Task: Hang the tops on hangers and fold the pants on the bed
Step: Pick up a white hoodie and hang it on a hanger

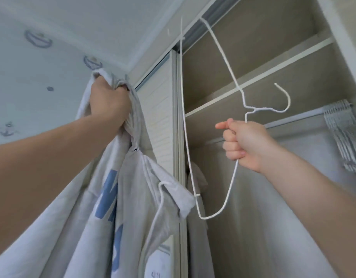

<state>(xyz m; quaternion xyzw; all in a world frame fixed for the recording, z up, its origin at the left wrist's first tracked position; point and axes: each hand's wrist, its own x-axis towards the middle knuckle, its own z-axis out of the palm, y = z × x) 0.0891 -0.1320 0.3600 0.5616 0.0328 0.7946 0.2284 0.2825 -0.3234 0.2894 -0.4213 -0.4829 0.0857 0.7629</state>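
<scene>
A light grey hooded top [105, 207] with blue lettering and a white drawstring hangs from my left hand [108, 101], which grips a bunch of its fabric up high on the left. My right hand [244, 143] grips a thin white wire hanger [231, 185] by one arm, just below its neck. The hanger is tilted on end, its hook pointing right toward the wardrobe. Hanger and top are apart; the hanger's lower corner sits just right of the top's hood edge.
An open wardrobe [273, 63] fills the right side, with a shelf and a grey rail [293, 119] below it. Several empty white hangers [343, 135] are bunched on the rail at far right. A slatted sliding door [159, 117] stands left of the opening. More pale garments hang inside below.
</scene>
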